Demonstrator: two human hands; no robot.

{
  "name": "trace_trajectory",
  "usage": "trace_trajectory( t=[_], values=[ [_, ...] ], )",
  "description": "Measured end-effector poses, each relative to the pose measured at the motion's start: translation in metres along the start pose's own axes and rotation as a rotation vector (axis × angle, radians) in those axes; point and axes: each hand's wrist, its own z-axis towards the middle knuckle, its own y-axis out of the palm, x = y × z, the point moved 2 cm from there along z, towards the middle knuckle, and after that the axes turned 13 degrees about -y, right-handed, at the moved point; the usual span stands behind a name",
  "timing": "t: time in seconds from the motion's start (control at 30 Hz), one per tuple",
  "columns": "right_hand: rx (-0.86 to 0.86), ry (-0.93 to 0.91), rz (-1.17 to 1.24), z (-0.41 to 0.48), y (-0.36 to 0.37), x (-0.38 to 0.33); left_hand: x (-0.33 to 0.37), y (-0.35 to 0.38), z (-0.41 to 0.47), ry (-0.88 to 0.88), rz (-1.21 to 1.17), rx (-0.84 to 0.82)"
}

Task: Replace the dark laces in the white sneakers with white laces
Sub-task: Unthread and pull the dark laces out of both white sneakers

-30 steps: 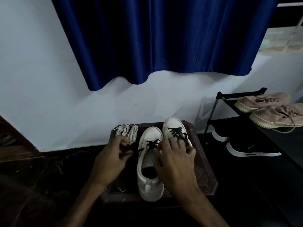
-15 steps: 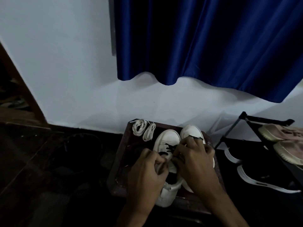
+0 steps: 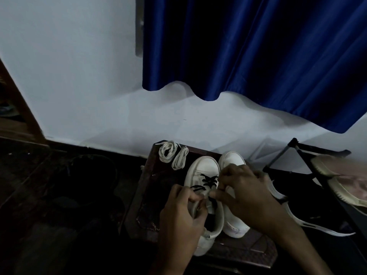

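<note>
Two white sneakers stand side by side on a dark stool (image 3: 149, 195), toes toward the wall. The left sneaker (image 3: 202, 167) has dark laces (image 3: 206, 180) crossing its front. My left hand (image 3: 178, 217) pinches the lace at the left side of that shoe's opening. My right hand (image 3: 246, 195) pinches the lace at the right side and covers most of the right sneaker (image 3: 231, 158). Two coiled white laces (image 3: 172, 154) lie on the stool's far left corner, apart from both hands.
A black shoe rack (image 3: 309, 155) stands to the right, holding pink sneakers (image 3: 341, 175) on top and black shoes with white soles (image 3: 309, 219) below. A blue curtain (image 3: 248, 46) hangs over the white wall. A dark round object (image 3: 91, 175) lies on the floor at left.
The camera has swung left. My left hand moved from beside the white laces to the left sneaker, and both hands have closed on its dark lace near the tongue.
</note>
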Motion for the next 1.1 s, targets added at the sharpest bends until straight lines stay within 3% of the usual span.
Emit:
trace_trajectory(
  t=[0.1, 0.17, 0.23, 0.3, 0.37, 0.43, 0.5, 0.6, 0.67, 0.73, 0.77, 0.83, 0.93, 1.03, 1.1],
  values=[
    [0.191, -0.03, 0.118, -0.004, -0.004, 0.006, 0.002, 0.0, 0.001, 0.009, -0.007, 0.003],
    [0.286, -0.031, 0.439, -0.005, -0.002, 0.015, 0.001, -0.001, 0.0, 0.01, 0.007, 0.001],
    [0.241, -0.044, 0.784, -0.005, 0.001, 0.017, 0.001, -0.002, -0.001, 0.013, 0.02, -0.003],
    [0.167, -0.059, 0.924, -0.004, -0.002, 0.015, 0.003, -0.003, -0.001, 0.014, 0.039, -0.016],
    [0.111, -0.038, 0.766, -0.001, -0.005, 0.014, 0.007, -0.003, 0.002, 0.013, 0.082, -0.035],
    [0.084, -0.027, 0.318, 0.004, -0.007, 0.015, 0.011, -0.004, 0.007, 0.017, 0.11, -0.056],
    [0.107, -0.075, 0.058, 0.008, -0.008, 0.01, 0.014, -0.004, 0.009, 0.007, 0.122, -0.074],
    [0.129, -0.116, 0.034, 0.01, -0.003, 0.012, 0.016, -0.007, 0.009, -0.006, 0.15, -0.052],
    [0.167, -0.19, 0.329, 0.003, -0.008, 0.023, 0.015, -0.007, 0.008, 0.004, 0.176, -0.023],
    [0.09, -0.249, 0.672, -0.013, -0.023, 0.039, 0.015, -0.005, 0.007, 0.001, 0.202, -0.019],
    [0.036, -0.263, 0.725, -0.02, -0.031, 0.047, 0.015, -0.005, 0.007, -0.007, 0.205, -0.016],
    [0.045, -0.231, 0.623, -0.028, -0.036, 0.055, 0.014, -0.003, 0.005, -0.022, 0.188, 0.004],
    [0.242, -0.135, 0.418, -0.017, -0.029, 0.031, 0.013, -0.001, 0.004, -0.049, 0.139, 0.07],
    [0.04, -0.11, -0.012, -0.001, -0.004, -0.006, 0.011, -0.001, 0.003, -0.073, 0.127, 0.077],
    [0.019, -0.114, -0.166, 0.003, 0.01, -0.018, 0.01, -0.001, 0.002, -0.074, 0.115, 0.058]
  ],
)
